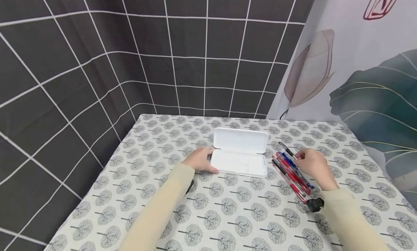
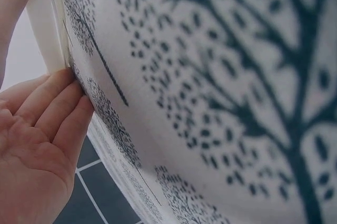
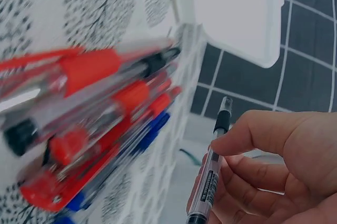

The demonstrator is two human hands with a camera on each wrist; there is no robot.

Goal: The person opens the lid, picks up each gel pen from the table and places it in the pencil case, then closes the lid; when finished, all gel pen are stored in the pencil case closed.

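Note:
An open white pencil case (image 1: 240, 140) lies on the table with its lid tipped back; its tray (image 1: 229, 158) shows no pens inside. My left hand (image 1: 201, 159) holds the case's left side, thumb at the front corner and fingers near the hinge. In the left wrist view, that hand's fingers (image 2: 52, 98) lie against the case's edge. My right hand (image 1: 312, 164) pinches a clear pen with black ends (image 3: 209, 187) between thumb and fingers, above the right side of a pile of pens (image 1: 293, 175). Red, black and blue pens make up the pile.
A tablecloth (image 1: 224, 205) printed with grey trees covers the table. Behind it hangs a dark curtain (image 1: 189, 73) with white grid lines. A pale leaf-patterned curtain (image 1: 358, 95) hangs at the right. The pile lies just right of the case.

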